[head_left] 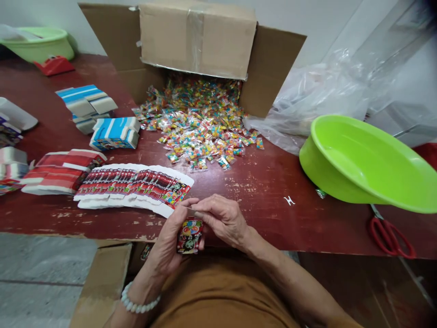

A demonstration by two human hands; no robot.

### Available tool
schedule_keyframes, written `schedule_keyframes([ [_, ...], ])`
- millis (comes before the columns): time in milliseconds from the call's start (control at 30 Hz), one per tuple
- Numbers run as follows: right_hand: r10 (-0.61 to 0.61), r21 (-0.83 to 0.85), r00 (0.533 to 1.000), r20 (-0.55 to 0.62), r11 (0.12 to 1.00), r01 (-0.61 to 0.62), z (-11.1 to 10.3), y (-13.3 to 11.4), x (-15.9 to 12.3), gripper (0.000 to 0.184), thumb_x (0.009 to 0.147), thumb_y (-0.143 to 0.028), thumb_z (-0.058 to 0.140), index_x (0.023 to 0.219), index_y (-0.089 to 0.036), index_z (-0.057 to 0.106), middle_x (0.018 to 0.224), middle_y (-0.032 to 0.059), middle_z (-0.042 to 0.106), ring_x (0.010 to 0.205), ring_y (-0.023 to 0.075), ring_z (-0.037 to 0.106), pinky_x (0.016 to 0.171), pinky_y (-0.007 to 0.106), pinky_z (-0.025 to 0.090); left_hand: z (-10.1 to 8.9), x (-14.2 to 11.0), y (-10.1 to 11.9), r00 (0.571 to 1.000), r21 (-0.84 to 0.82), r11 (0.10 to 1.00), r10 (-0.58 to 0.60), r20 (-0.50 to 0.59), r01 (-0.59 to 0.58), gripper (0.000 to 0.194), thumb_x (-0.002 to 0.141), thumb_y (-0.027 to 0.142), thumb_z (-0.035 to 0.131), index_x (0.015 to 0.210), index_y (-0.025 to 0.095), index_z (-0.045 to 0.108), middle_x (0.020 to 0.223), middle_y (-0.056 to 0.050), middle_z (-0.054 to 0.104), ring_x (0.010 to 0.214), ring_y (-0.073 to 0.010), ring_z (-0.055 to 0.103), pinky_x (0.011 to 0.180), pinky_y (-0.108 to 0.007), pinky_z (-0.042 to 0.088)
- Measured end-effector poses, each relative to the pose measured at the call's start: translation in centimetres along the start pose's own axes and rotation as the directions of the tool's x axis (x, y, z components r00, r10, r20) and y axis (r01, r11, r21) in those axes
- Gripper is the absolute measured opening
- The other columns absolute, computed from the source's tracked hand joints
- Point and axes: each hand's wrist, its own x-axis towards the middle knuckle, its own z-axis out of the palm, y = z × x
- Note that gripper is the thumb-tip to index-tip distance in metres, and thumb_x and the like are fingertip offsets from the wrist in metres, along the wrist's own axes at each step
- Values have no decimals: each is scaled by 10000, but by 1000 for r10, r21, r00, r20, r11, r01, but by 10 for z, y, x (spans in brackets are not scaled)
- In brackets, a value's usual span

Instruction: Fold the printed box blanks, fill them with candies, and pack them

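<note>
A small red printed candy box [190,236] is held upright in my left hand [167,248], at the table's front edge. The fingers of my right hand [221,218] pinch the flap at the top of this box. Just beyond my left hand, a fanned row of flat red cartons [133,184] lies on the table. Small clear packets of colourful candy [205,136] spill in a heap out of a big cardboard box [198,41] lying on its side. Whether the small box holds anything is hidden.
A lime green basin [368,159] stands at the right, with red-handled scissors [391,237] near it. Stacks of blue cartons [116,133] and red cartons [64,171] sit at the left. Farther back are a red tape dispenser [54,66] and another green basin [44,43].
</note>
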Motion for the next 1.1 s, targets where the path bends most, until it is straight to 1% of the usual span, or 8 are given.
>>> schedule_keyframes([
  [100,-69,-8,988,135,997,71,-8,-3,-1,153,954,-293,610,995,-223,740,1006,67,777,997,199,712,914,362,536,1,0,4,988,-47,991,-123,93,128,532,825,672,626,1123,237,553,664,-28,715,417,-203,660,389,-280,541],
  [200,164,112,976,145,977,-181,-8,-5,-2,167,936,-317,617,925,-197,733,1077,70,759,880,167,722,786,307,565,4,3,5,986,-71,989,-121,116,129,535,874,682,538,1178,243,555,669,-37,718,429,-228,675,394,-310,548],
  [300,424,279,893,153,848,-450,-3,-6,1,165,863,-322,694,826,-162,715,1066,64,753,657,96,668,588,227,534,6,6,1,995,-72,993,-87,52,90,589,907,637,525,1301,201,548,678,-43,723,427,-229,675,387,-304,540],
  [500,548,432,810,210,691,-580,5,-4,13,166,722,-295,792,760,-146,727,958,59,761,602,100,647,480,203,516,1,5,-5,999,-31,999,-13,-41,12,737,850,649,617,1369,126,584,729,-73,759,469,-192,678,385,-237,498],
  [633,563,455,806,180,679,-576,9,0,15,150,709,-277,787,723,-146,714,908,53,755,616,118,651,453,202,501,-3,4,-5,997,19,1000,0,-72,2,734,836,652,632,1344,122,620,731,-79,759,478,-188,676,361,-215,465],
  [767,470,398,863,184,768,-503,9,1,10,164,788,-309,740,735,-165,683,948,42,739,643,119,656,524,238,534,-2,2,-1,993,45,999,-1,-119,6,642,847,559,665,1319,125,642,730,-70,758,446,-164,644,377,-225,491],
  [967,108,46,981,164,992,-117,8,-2,2,81,845,-232,711,895,-197,658,1123,68,698,1062,188,646,947,362,504,6,6,6,983,-73,997,-29,-181,16,501,765,270,677,1244,122,666,917,-90,780,521,-184,676,424,-276,553],
  [1100,233,-21,943,236,972,-235,16,14,10,112,907,-281,644,843,-191,630,1009,38,699,875,145,655,819,294,521,-8,-4,5,975,24,1000,23,-222,-18,633,744,317,690,1352,180,580,744,-17,750,416,-162,616,375,-256,506],
])
